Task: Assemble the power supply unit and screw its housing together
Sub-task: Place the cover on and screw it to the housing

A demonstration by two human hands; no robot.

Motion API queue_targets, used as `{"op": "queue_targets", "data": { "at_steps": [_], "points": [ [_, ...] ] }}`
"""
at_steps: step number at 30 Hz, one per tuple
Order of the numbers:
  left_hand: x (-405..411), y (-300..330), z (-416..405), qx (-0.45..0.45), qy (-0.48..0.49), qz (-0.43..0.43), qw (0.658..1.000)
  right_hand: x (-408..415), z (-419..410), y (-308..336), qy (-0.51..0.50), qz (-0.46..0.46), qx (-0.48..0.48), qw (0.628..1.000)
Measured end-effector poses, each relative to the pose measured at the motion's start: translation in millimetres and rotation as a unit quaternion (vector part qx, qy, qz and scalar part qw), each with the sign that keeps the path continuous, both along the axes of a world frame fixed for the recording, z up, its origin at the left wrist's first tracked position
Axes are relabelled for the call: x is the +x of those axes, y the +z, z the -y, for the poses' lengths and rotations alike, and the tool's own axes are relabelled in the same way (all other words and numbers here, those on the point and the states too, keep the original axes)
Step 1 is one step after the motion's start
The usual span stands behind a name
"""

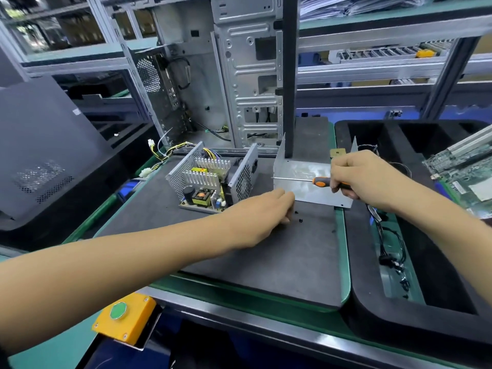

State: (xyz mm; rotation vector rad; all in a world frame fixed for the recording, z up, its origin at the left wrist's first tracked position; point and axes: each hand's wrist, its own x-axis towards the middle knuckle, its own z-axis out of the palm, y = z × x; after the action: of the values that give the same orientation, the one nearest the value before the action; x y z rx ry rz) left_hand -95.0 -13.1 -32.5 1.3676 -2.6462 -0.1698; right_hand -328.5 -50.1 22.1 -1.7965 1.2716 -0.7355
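Housing base with the circuit board [210, 182] sits open on the dark foam mat [266, 249], left of centre, its perforated sheet-metal walls upright and its heat-sink fins and capacitors exposed; yellow and black cable looms trail off its far-left corner. I judge it moderately heavy and stiff, but fragile on top, so I would take it by the outer metal walls and never by the fins or components. Cover plate [306, 182], a bent U of bare sheet metal, rests just right of the base, apart from it; it looks light, rigid, slippery, and likely sharp at the edges, best held by its flat flanks. Screws [300, 221], small and dark, lie loose on the mat just below the cover. My left hand [263, 211] reaches to them, fingers curled down beside the cover's near corner; whether a screw is pinched beneath the fingertips I cannot tell, as the hand hides them. My right hand [364, 179] is wrapped round the orange-and-black handle of the screwdriver [306, 180], whose shaft lies level across the cover, tip pointing left.
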Motion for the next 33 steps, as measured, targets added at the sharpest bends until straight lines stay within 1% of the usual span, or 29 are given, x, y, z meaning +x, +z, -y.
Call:
{"op": "queue_targets", "data": {
  "at_steps": [2,4,5,8,9,11,14,17,19,25,33],
  "points": [
    [10.8,8.6,-6.2,-0.002,-0.008,-0.027,1.000,-2.2,-1.8,-1.8,0.009,0.009,0.002,1.000],
    [22.2,21.9,-10.6,0.029,0.029,-0.093,0.995,-2.8,-3.5,-3.4,0.018,0.007,0.000,1.000],
    [27.0,29.1,-11.7,0.029,0.054,-0.122,0.991,-2.5,-4.0,-3.8,0.022,0.006,-0.002,1.000],
    [40.7,51.7,-8.1,-0.051,0.066,-0.194,0.977,-0.7,-3.6,-2.4,0.032,0.033,0.002,0.999],
    [45.3,59.3,-6.1,-0.051,0.077,-0.234,0.968,0.1,-3.0,-1.3,0.035,0.045,0.000,0.998],
    [55.1,72.5,0.6,-0.031,0.102,-0.306,0.946,2.7,-2.7,2.5,0.039,0.064,-0.010,0.997],
    [64.4,85.9,13.3,0.020,0.105,-0.349,0.931,9.2,-1.9,10.5,0.051,0.074,-0.022,0.996],
    [66.6,87.3,23.5,0.070,0.095,-0.409,0.905,14.8,0.8,17.7,0.054,0.080,-0.038,0.995],
    [67.2,85.1,26.6,0.087,0.090,-0.428,0.895,17.8,1.5,21.3,0.057,0.079,-0.047,0.994],
    [70.0,82.1,29.9,0.115,0.041,-0.455,0.882,19.6,3.9,25.0,0.050,0.073,-0.062,0.994],
    [65.2,79.4,33.9,0.125,0.040,-0.444,0.887,17.2,9.8,27.5,0.047,0.077,-0.061,0.994]
  ]
}}
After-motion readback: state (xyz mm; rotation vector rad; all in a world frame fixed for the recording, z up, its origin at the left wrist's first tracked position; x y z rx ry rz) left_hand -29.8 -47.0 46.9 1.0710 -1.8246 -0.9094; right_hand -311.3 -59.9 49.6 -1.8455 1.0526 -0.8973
